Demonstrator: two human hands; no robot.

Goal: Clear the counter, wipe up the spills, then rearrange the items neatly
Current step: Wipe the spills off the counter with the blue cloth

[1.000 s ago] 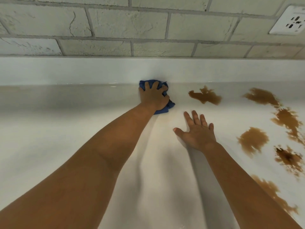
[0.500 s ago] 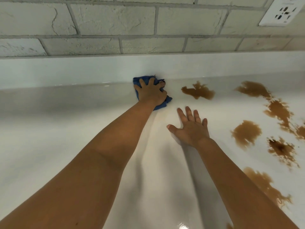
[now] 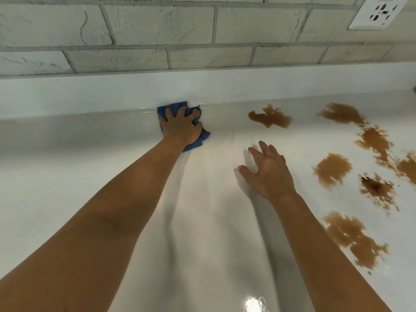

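So I'm in the wiping part of the job now. Nothing is standing on the stretch of glossy white counter [image 3: 67, 176] I can see, so the clearing looks done here, and the rearranging can't start until the mess is gone.

My left hand [image 3: 181, 127] is flat on top of the crumpled blue microfibre cloth [image 3: 202, 137], fingers spread over it and pressing it down rather than pinching it. The cloth sits right at the counter's back edge, where the top curves up into the low white upstand [image 3: 90, 93] below the pale brick wall [image 3: 157, 25]. My right hand [image 3: 267, 172] holds nothing, fingers spread. It's propped on the bare counter closer to me, and I think only the heel of the palm is touching.

All the brown liquid spills are over towards the right end. The nearest brown splat [image 3: 270, 118] is along the back edge, to the right of the cloth but not touching it. The rest of the brown puddles [image 3: 333, 170] run from the back right corner area down to the front right edge.

Next move, I reckon: slide the cloth right along the back edge into that first splat, keeping the pressure on. My right hand will need to get out of the way before I tackle the bigger patches. I'd guess the cloth will need refolding partway, since that's a lot of liquid.
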